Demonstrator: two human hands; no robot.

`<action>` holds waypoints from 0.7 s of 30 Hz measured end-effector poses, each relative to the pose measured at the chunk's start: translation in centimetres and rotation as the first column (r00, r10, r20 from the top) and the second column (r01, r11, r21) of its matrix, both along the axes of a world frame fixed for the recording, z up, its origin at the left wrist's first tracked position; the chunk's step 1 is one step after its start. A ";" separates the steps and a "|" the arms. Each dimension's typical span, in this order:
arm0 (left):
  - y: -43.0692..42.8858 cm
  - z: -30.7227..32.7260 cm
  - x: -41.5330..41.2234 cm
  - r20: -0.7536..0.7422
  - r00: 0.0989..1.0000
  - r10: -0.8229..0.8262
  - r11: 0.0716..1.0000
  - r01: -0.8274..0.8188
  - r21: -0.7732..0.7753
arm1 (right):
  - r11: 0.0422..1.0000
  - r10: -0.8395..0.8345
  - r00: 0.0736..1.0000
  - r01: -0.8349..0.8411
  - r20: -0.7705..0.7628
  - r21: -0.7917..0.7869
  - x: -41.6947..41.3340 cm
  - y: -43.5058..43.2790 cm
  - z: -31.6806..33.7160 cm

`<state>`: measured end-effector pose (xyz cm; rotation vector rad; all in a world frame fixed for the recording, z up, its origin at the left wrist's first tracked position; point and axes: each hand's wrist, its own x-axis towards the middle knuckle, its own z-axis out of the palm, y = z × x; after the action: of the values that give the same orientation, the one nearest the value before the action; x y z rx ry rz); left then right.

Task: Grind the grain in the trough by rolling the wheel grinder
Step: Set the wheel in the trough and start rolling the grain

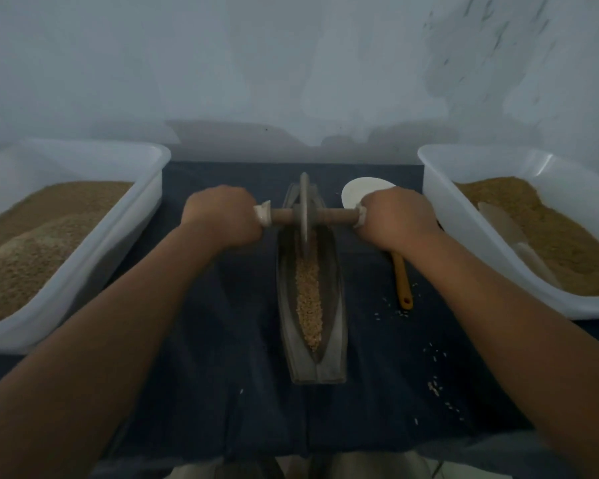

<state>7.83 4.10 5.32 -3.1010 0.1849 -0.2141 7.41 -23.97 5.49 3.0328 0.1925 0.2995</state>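
Observation:
A long, narrow grey trough (336, 305) lies lengthwise on the dark cloth in front of me, with a strip of pale grain (309, 299) along its groove. The wheel grinder (304, 209), a thin grey disc on a wooden axle, stands upright in the trough's far half. My left hand (222, 216) grips the left end of the axle and my right hand (395, 217) grips the right end. Both axle ends show a pale wrap at my fists. The grain under the wheel is hidden.
A white tub (146, 202) with brown grain stands at the left, another white tub (443, 209) with grain and a scoop at the right. A white spoon with an orange handle (403, 281) lies right of the trough. Loose grains dot the cloth (436, 385).

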 end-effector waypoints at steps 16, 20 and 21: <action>0.2 0.2 -1.5 -0.003 0.999 -0.035 0.999 0.035 0.034 | 0.999 0.011 1.000 -0.010 0.021 -0.033 0.1 -0.9 -1.3; -0.1 1.5 -2.0 -0.051 0.991 -0.120 0.990 0.124 0.072 | 1.000 0.025 0.987 -0.022 -0.159 0.018 -1.8 -1.5 -1.3; 0.7 1.0 -3.5 -0.069 0.983 -0.168 0.982 0.173 0.071 | 0.998 0.070 0.984 -0.069 -0.163 0.014 -3.5 -2.0 -1.3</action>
<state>4.29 4.76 6.29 -3.0170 0.4513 -0.1096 3.87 -25.93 4.16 3.0629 0.3096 0.0558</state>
